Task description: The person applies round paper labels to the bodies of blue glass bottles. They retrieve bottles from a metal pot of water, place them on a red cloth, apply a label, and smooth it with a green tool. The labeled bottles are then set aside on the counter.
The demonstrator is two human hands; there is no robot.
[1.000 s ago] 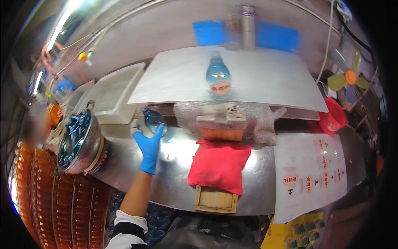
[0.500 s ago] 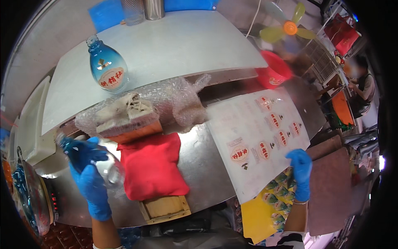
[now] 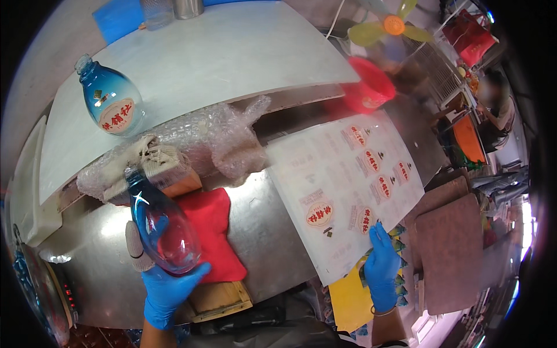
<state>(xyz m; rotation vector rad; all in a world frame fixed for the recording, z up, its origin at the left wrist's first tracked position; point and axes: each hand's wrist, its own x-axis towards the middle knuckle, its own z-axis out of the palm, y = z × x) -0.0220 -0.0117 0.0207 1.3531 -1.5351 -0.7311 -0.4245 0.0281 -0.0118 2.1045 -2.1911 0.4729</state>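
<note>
My left hand (image 3: 165, 290), in a blue glove, is closed around the lower part of a glass bottle (image 3: 165, 226) that shades from blue at the neck to clear at the base. The bottle is tilted above a red cloth (image 3: 220, 255). A beige ribbed piece (image 3: 133, 246) sits against its left side. My right hand (image 3: 382, 272), also blue-gloved, is at the near right edge of a white sheet printed with red labels (image 3: 301, 174). Its fingertips are pinched beside one label; whatever is between them is too small to make out. Below lies a yellow sheet with small blue-green prints (image 3: 351, 301).
A similar labelled blue bottle (image 3: 113, 101) stands on the white raised shelf (image 3: 220, 52). Bubble wrap (image 3: 217, 133) lies along its front edge. A wooden frame (image 3: 223, 298) is under the cloth. At the right are a red bucket (image 3: 371, 87), a fan (image 3: 394, 25), brown boards (image 3: 449, 255) and a seated person (image 3: 496, 113).
My left hand has brought the bottle rightward over the cloth, turning it. My right hand has moved left onto the printed sheet's edge, its fingers now drawn together. The whole view has shifted.
</note>
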